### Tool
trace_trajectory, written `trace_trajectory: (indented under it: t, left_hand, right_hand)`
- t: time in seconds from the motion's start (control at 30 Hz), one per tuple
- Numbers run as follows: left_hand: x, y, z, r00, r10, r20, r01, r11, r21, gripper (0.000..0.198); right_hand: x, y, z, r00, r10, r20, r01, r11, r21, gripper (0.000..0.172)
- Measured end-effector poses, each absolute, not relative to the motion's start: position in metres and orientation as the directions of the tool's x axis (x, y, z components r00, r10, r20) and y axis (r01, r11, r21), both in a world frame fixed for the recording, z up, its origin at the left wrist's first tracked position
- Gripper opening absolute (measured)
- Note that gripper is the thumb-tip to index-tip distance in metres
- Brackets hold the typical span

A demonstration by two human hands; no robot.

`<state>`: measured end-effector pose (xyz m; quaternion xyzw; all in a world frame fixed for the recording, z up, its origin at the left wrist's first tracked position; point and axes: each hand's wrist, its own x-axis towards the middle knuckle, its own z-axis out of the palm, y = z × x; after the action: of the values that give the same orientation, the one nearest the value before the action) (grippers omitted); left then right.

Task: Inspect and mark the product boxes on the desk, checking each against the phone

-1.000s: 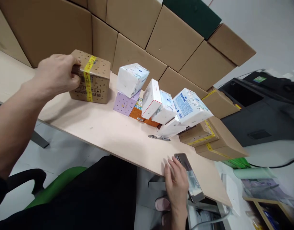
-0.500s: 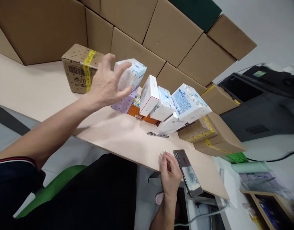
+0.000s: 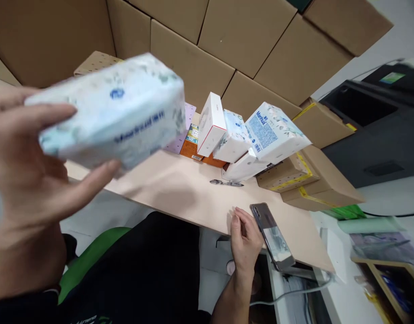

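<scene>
My left hand [image 3: 41, 166] grips a soft pack of tissues [image 3: 112, 108], white and pale blue with leaf prints, and holds it up in front of me over the left of the table. Thumb and fingers clasp its near end. At the table's front edge, my right hand [image 3: 245, 238] rests with its fingers curled in and nothing visible in them. Just right of it lies a phone [image 3: 272, 236], back side up. A pen [image 3: 226, 183] lies on the table beyond this hand.
A row holds a lilac box [image 3: 176, 145], an orange box [image 3: 189, 148], a white box [image 3: 211, 126], a tissue pack [image 3: 232, 135] and a larger Manhua tissue pack [image 3: 277, 132]. Taped cartons [image 3: 291, 173] stand to the right. Big cardboard boxes [image 3: 190, 58] line the back.
My left hand has lifted the tissue pack off the lilac box and brought it left and toward me. My right hand has stayed by the phone. The view has shifted slightly.
</scene>
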<state>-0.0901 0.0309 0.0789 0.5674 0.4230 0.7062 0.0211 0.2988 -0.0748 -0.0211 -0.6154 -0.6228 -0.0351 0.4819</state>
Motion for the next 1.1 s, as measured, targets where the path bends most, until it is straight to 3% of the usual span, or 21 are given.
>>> trace_trajectory:
  t: [0.07, 0.17, 0.23, 0.3, 0.43, 0.53, 0.63, 0.83, 1.1]
  left_hand:
    - [-0.087, 0.011, 0.062, -0.085, 0.564, 0.822, 0.474, -0.702, 0.531, 0.093]
    - [-0.056, 0.004, 0.041, 0.283, 0.553, 0.784, 0.313, -0.826, 0.469, 0.073]
    - [-0.03, 0.011, 0.03, 0.41, 0.552, 0.726, 0.243, -0.833, 0.497, 0.059]
    - [-0.01, 0.02, 0.021, 0.461, 0.547, 0.698, 0.182, -0.829, 0.529, 0.058]
    - [0.007, 0.031, 0.005, 0.465, 0.583, 0.666, 0.133, -0.79, 0.598, 0.069]
    - [0.009, 0.031, -0.002, 0.344, 0.666, 0.662, 0.265, -0.745, 0.612, 0.091]
    - [0.011, 0.027, -0.002, 0.276, 0.7, 0.659, 0.384, -0.709, 0.592, 0.098]
    - [0.021, 0.025, 0.0, 0.345, 0.638, 0.688, 0.331, -0.769, 0.547, 0.094]
    - [0.034, 0.024, -0.007, 0.18, 0.664, 0.726, 0.1, -0.747, 0.658, 0.067]
  right_hand:
    - [0.288, -0.071, -0.017, 0.244, 0.735, 0.633, 0.745, 0.276, -0.608, 0.015]
    - [0.269, -0.063, -0.01, 0.289, 0.744, 0.602, 0.652, 0.308, -0.693, 0.02]
    - [0.26, -0.057, -0.008, 0.342, 0.761, 0.552, 0.591, 0.283, -0.756, 0.028]
    - [0.256, -0.051, -0.007, 0.398, 0.783, 0.477, 0.526, 0.231, -0.819, 0.038]
    - [0.254, -0.046, -0.008, 0.439, 0.815, 0.379, 0.457, 0.161, -0.875, 0.052]
    - [0.252, -0.045, -0.008, 0.425, 0.825, 0.374, 0.481, 0.145, -0.865, 0.052]
    - [0.25, -0.045, -0.006, 0.415, 0.821, 0.391, 0.496, 0.156, -0.854, 0.052]
    - [0.249, -0.046, -0.007, 0.407, 0.801, 0.438, 0.508, 0.2, -0.838, 0.057]
    - [0.247, -0.049, -0.014, 0.47, 0.728, 0.5, 0.478, 0.267, -0.837, 0.061]
